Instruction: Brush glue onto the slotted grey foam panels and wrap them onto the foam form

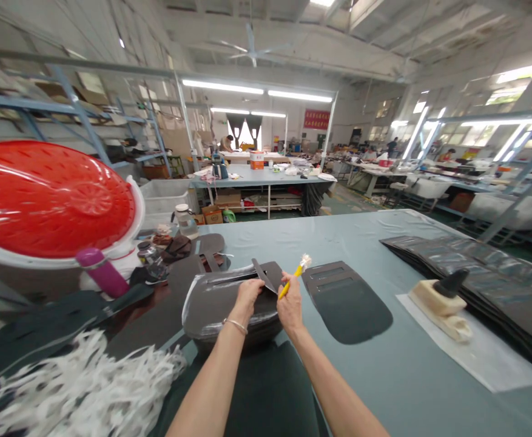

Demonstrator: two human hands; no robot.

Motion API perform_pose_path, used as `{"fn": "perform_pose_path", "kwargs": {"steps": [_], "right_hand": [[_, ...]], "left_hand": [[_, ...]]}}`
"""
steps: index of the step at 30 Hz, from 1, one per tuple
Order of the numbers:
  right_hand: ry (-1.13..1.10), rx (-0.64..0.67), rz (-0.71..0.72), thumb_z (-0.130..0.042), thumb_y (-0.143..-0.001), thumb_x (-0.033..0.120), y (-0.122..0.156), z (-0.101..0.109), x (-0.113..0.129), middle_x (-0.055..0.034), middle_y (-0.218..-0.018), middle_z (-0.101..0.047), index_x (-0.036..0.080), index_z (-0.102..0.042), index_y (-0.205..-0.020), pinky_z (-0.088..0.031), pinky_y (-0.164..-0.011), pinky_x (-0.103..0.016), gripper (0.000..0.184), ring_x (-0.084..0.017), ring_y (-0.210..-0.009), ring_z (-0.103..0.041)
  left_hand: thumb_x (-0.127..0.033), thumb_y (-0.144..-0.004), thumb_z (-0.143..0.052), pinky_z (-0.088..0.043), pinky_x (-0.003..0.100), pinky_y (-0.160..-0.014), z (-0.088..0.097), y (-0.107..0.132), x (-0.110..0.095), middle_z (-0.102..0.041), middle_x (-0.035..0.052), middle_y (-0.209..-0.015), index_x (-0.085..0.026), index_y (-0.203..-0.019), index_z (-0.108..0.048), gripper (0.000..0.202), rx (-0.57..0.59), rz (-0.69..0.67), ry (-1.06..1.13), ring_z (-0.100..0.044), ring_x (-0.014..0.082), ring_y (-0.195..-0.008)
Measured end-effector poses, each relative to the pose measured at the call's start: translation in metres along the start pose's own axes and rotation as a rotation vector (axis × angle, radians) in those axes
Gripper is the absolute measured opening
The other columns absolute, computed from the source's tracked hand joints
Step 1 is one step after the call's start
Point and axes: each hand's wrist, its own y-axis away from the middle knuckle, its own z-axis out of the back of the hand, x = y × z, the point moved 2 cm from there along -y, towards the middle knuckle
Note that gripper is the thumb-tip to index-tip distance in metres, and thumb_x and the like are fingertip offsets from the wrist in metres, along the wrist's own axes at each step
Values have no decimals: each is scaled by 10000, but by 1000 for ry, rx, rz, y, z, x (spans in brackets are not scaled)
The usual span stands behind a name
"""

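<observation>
My left hand [247, 295] is closed on the top edge of a dark grey curved leather piece [215, 303] and holds up a small grey flap [268, 274]. A thin bracelet sits on that wrist. My right hand [290, 303] grips a yellow-handled brush [295, 274], its pale bristles pointing up and right, just beside the flap. A flat dark slotted panel [345, 303] lies on the table right of my right hand. Both forearms reach in from the bottom edge.
A red domed basket [51, 200] in a white rim stands at left, with a purple bottle [102, 272], jars and white strips [79, 388] near it. A cream block with a black cone [443, 297] rests on white paper. Stacked dark sheets [488, 273] lie far right. Other workers stand at distant benches.
</observation>
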Motion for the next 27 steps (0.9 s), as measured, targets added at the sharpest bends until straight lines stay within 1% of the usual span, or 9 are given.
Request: {"fn": "perform_pose_path", "kwargs": {"steps": [3,5,7,11,14,17,21,24,27], "right_hand": [[15,111,-25,-358,-828,199,4,-1,-14,-56,-975,-593,224,-495,-956,-433,-861,-321,189,-171,-938,-564],[-13,215,-55,-381,-837,227,6,-1,-24,-32,-904,-602,237,-494,-901,-452,-796,-307,130,-164,-849,-581],[-47,257,-80,-449,-829,278,6,0,-29,-18,-877,-606,245,-489,-863,-456,-767,-302,62,-164,-814,-584],[-270,278,-213,-590,-761,418,-8,8,-31,11,-862,-601,248,-464,-843,-465,-754,-288,227,-146,-795,-580],[-594,255,-416,-585,-752,505,-26,24,-29,24,-853,-581,249,-423,-876,-487,-721,-280,328,-129,-773,-581],[-852,244,-537,-515,-791,544,-38,54,-28,20,-865,-582,255,-404,-913,-505,-676,-289,333,-134,-747,-588],[-851,213,-581,-507,-771,472,-40,115,-57,16,-824,-586,245,-423,-904,-504,-651,-298,276,-154,-716,-589],[-736,118,-591,-548,-687,374,-41,177,-115,25,-815,-589,246,-394,-912,-492,-648,-288,301,-148,-686,-586],[-447,3,-586,-576,-619,349,-48,248,-191,31,-767,-580,246,-363,-899,-473,-644,-275,366,-144,-659,-576]], "left_hand": [[-361,-563,-618,-448,240,-646,14,13,-25,-583,-14,-635,-155,-591,-556,217,-21,-72,100,-541,123,-676],[-328,-577,-626,-445,197,-629,26,29,-53,-569,-38,-653,-165,-612,-529,193,-51,-127,173,-526,95,-669],[-259,-586,-661,-446,179,-582,32,51,-87,-593,-34,-697,-156,-693,-566,176,1,-172,312,-538,88,-646],[-212,-653,-624,-448,178,-502,12,104,-149,-619,2,-700,-139,-780,-606,148,261,-173,394,-556,95,-569],[-203,-677,-591,-447,187,-463,-21,135,-166,-612,0,-661,-149,-834,-619,169,329,-101,438,-547,97,-511],[-215,-700,-555,-455,195,-466,-55,150,-162,-622,-3,-672,-165,-926,-626,243,311,-68,514,-559,104,-508],[-221,-714,-531,-475,209,-510,-97,145,-135,-655,5,-743,-177,-1001,-621,304,238,-65,592,-596,125,-579],[-216,-683,-568,-485,217,-562,-125,130,-90,-662,4,-760,-173,-953,-628,280,140,-6,570,-612,137,-644],[-217,-633,-634,-469,201,-588,-150,113,-20,-644,-21,-725,-175,-820,-616,192,3,103,461,-588,113,-637]]}}
